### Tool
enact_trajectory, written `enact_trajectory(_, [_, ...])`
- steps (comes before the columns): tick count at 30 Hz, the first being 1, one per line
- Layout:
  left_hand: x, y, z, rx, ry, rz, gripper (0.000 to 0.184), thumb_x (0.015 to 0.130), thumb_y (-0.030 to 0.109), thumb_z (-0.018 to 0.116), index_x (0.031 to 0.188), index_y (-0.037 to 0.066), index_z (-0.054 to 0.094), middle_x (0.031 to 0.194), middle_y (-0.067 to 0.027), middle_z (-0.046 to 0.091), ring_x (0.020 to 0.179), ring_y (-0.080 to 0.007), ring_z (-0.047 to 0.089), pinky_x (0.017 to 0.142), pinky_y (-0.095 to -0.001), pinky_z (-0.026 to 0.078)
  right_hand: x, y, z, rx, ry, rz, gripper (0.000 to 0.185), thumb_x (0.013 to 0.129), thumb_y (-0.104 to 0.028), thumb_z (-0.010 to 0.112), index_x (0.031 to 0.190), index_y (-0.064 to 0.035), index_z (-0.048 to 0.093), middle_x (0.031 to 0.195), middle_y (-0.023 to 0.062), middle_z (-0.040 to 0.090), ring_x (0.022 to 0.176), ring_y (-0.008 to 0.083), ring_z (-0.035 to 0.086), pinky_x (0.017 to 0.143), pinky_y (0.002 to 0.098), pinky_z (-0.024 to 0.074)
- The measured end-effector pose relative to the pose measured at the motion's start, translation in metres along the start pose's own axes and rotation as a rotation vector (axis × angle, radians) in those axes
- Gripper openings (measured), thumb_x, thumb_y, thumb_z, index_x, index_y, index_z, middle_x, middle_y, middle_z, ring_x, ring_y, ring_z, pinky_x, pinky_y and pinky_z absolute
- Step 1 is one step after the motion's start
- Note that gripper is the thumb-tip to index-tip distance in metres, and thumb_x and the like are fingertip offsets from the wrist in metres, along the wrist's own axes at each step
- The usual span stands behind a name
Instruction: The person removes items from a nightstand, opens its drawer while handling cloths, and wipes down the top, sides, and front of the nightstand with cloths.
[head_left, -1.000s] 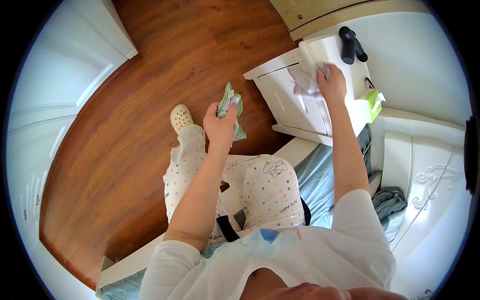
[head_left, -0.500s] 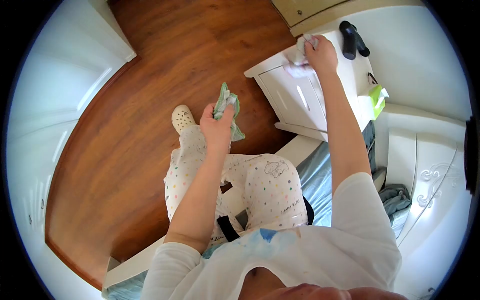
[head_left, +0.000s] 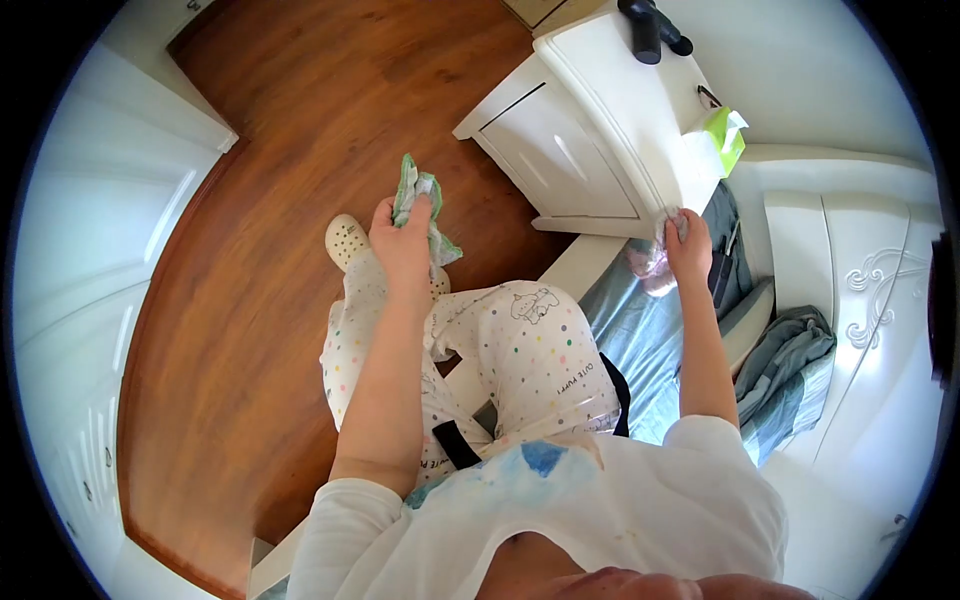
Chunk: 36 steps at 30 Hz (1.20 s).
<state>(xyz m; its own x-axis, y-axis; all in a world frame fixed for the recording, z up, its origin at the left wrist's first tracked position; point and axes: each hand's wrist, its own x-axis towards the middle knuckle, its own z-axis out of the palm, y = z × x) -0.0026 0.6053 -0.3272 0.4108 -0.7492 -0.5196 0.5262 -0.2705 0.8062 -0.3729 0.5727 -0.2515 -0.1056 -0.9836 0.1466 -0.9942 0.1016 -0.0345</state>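
My left hand is closed on a crumpled green-edged cloth, held above the wooden floor near my knees. At the right, my right hand grips a white and pink cloth. That cloth touches or nearly touches the near edge of the white cabinet, and its lower part hangs over the blue-grey bedding. The fingers of both hands are wrapped into the cloths.
On the cabinet top are a black device, a green tissue box and a small dark object. Blue-grey bedding lies beside my leg. A white door stands at the left.
My right hand has moved with its cloth from the far side of the cabinet top toward me, to its near edge. The view has shifted. My left hand keeps its cloth.
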Motion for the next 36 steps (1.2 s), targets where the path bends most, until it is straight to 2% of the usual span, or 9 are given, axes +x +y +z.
enact_trajectory(2, [-0.001, 0.001, 0.0, 0.005, 0.004, -0.001, 0.014, 0.079, 0.013, 0.065, 0.084, 0.004, 0.056, 0.072, 0.0019, 0.054, 0.061, -0.0051, 0.045, 0.054, -0.0219, 0.037, -0.001, 0.003, 0.001, -0.006, -0.009, 0.014, 0.032, 0.079, -0.026, 0.059, 0.105, -0.0064, 0.056, 0.101, 0.0156, 0.058, 0.095, 0.0338, 0.055, 0.081, 0.0401, 0.0446])
enact_trajectory(4, [0.0, 0.0, 0.001, -0.016, 0.013, 0.002, 0.015, 0.079, 0.013, 0.065, 0.084, 0.004, 0.055, 0.071, 0.0021, 0.054, 0.06, -0.005, 0.044, 0.054, -0.0217, 0.036, 0.008, -0.002, 0.002, 0.064, 0.017, -0.126, 0.031, 0.08, -0.024, 0.059, 0.105, -0.0063, 0.055, 0.1, 0.0153, 0.058, 0.094, 0.0338, 0.055, 0.08, 0.0401, 0.0448])
enact_trajectory(9, [0.002, -0.004, 0.002, 0.017, 0.05, -0.004, 0.016, 0.078, 0.014, 0.066, 0.084, 0.004, 0.056, 0.071, 0.0021, 0.054, 0.06, -0.0048, 0.045, 0.053, -0.0216, 0.036, 0.066, -0.068, 0.036, 0.135, 0.128, -0.179, 0.031, 0.079, -0.026, 0.061, 0.104, -0.0085, 0.056, 0.1, 0.0132, 0.057, 0.096, 0.032, 0.054, 0.081, 0.0394, 0.0445])
enact_trajectory(13, [0.007, -0.008, 0.001, 0.011, 0.027, 0.048, 0.016, 0.077, 0.014, 0.067, 0.082, 0.004, 0.056, 0.071, 0.0021, 0.055, 0.06, -0.0042, 0.045, 0.053, -0.021, 0.036, 0.11, -0.15, 0.046, 0.153, 0.143, -0.039, 0.028, 0.078, -0.026, 0.061, 0.101, -0.0111, 0.059, 0.104, 0.012, 0.058, 0.099, 0.0291, 0.055, 0.081, 0.0412, 0.047])
enact_trajectory(15, [0.007, -0.008, 0.006, 0.023, 0.03, 0.042, 0.016, 0.077, 0.014, 0.067, 0.082, 0.003, 0.056, 0.07, 0.0022, 0.054, 0.059, -0.0042, 0.044, 0.052, -0.021, 0.036, 0.116, -0.176, 0.035, 0.079, 0.041, -0.003, 0.025, 0.08, -0.023, 0.057, 0.101, -0.01, 0.059, 0.104, 0.0119, 0.057, 0.099, 0.0296, 0.055, 0.081, 0.0424, 0.0482])
enact_trajectory(19, [0.004, -0.007, 0.011, 0.046, -0.026, 0.047, 0.017, 0.077, 0.014, 0.068, 0.082, 0.003, 0.056, 0.07, 0.0021, 0.054, 0.058, -0.0042, 0.043, 0.052, -0.0212, 0.036, 0.093, -0.149, 0.021, 0.117, -0.011, 0.042, 0.023, 0.08, -0.02, 0.057, 0.101, -0.0119, 0.059, 0.104, 0.0107, 0.056, 0.098, 0.0288, 0.055, 0.082, 0.0412, 0.048])
enact_trajectory(27, [0.002, -0.016, 0.017, 0.123, -0.03, 0.063, 0.021, 0.076, 0.017, 0.069, 0.085, 0.003, 0.056, 0.073, 0.0012, 0.054, 0.061, -0.0052, 0.044, 0.053, -0.022, 0.036, -0.026, 0.006, 0.005, 0.047, 0.089, 0.096, 0.029, 0.08, -0.025, 0.059, 0.105, -0.0115, 0.055, 0.101, 0.0105, 0.056, 0.097, 0.0304, 0.054, 0.077, 0.0415, 0.0464])
enact_trajectory(30, [0.002, -0.018, 0.019, 0.136, -0.033, 0.085, 0.022, 0.076, 0.017, 0.069, 0.085, 0.002, 0.056, 0.073, 0.0012, 0.053, 0.061, -0.0055, 0.044, 0.054, -0.0222, 0.036, -0.036, 0.02, 0.001, 0.06, 0.049, 0.152, 0.029, 0.08, -0.023, 0.059, 0.105, -0.0102, 0.054, 0.101, 0.0111, 0.056, 0.097, 0.0313, 0.054, 0.077, 0.042, 0.0459])
enact_trajectory(36, [0.002, -0.019, 0.019, 0.153, -0.026, 0.063, 0.022, 0.075, 0.017, 0.069, 0.086, 0.003, 0.056, 0.073, 0.0014, 0.053, 0.063, -0.0058, 0.044, 0.055, -0.0225, 0.037, -0.025, 0.016, -0.001, 0.094, 0.028, 0.029, 0.027, 0.078, -0.021, 0.06, 0.103, -0.0094, 0.055, 0.099, 0.0117, 0.056, 0.096, 0.0319, 0.053, 0.078, 0.0412, 0.0456])
